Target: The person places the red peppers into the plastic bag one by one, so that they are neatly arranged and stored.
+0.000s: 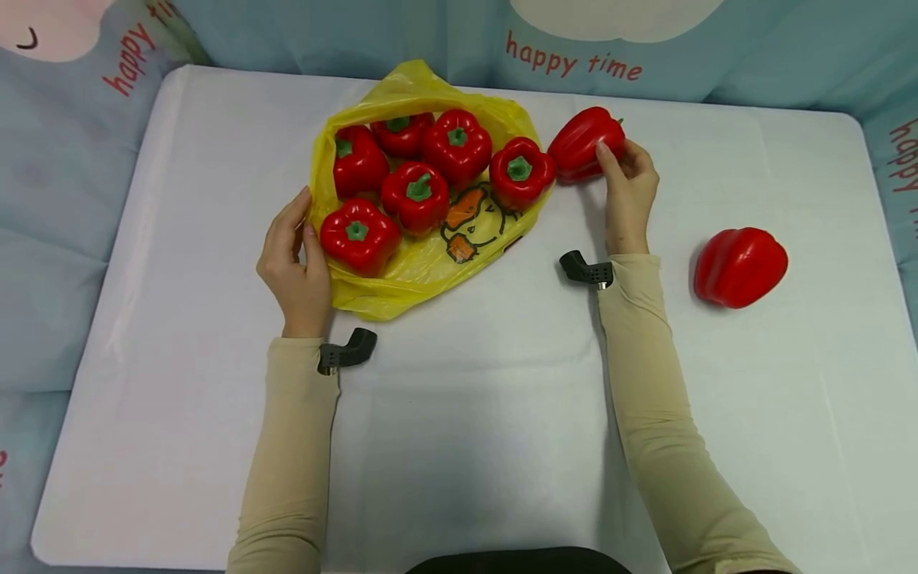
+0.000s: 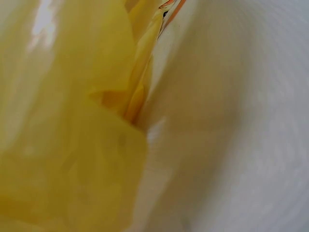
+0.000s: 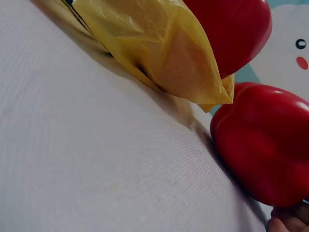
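Observation:
A yellow plastic bag [image 1: 373, 299] lies with its mouth spread wide, several red bell peppers [image 1: 457, 147] inside it, most with green stems up. At the bag's left rim, my left hand [image 1: 296, 267] holds the edge between thumb and fingers. My right hand [image 1: 631, 195] grips the stem end of another red bell pepper [image 1: 584, 147], which is just outside the bag's right edge. Close up in the right wrist view, this pepper [image 3: 265, 140] lies low by the white surface, beside the bag's edge [image 3: 188, 58]. Yellow plastic [image 2: 67, 145] fills much of the left wrist view.
One more red bell pepper [image 1: 741, 268] lies on its side to the right of my right forearm. The white table [image 1: 459, 446] has a rounded far edge, with a blue printed curtain [image 1: 430, 40] behind it. A black wrist camera [image 1: 347, 351] sits on each sleeve.

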The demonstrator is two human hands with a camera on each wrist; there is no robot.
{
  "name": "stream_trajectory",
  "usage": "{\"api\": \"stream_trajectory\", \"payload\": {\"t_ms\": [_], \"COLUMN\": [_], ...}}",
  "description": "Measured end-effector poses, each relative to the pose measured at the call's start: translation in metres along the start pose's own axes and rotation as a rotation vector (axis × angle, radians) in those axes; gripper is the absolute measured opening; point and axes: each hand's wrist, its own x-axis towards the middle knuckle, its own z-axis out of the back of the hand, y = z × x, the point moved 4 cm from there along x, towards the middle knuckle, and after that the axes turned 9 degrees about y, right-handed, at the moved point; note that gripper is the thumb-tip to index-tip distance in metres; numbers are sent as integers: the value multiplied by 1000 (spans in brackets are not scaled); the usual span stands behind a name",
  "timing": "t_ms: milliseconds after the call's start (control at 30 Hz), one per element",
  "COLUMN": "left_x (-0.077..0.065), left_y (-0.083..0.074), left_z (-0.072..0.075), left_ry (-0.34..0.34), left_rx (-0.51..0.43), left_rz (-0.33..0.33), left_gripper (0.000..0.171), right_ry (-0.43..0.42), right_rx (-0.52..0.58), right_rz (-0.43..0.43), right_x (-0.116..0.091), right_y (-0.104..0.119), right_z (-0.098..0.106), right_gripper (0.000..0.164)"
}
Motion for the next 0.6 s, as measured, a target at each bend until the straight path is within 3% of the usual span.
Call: {"api": "stream_trajectory", "payload": {"t_ms": [233, 367, 600], "left_x": [0, -1, -2], "left_y": [5, 12, 13], "left_z": [0, 0, 2], "left_ry": [-9, -13, -9], "left_rx": [6, 0, -10], "left_rz": [4, 2, -22], "left_gripper": [25, 25, 25], "right_ry": [26, 0, 14], "right_rx": [3, -94, -288], "right_rz": [57, 153, 311], "right_x": [0, -5, -28], "right_y": [6, 16, 45], "right_z": [2, 6, 2], "right_gripper": [57, 65, 56]}}
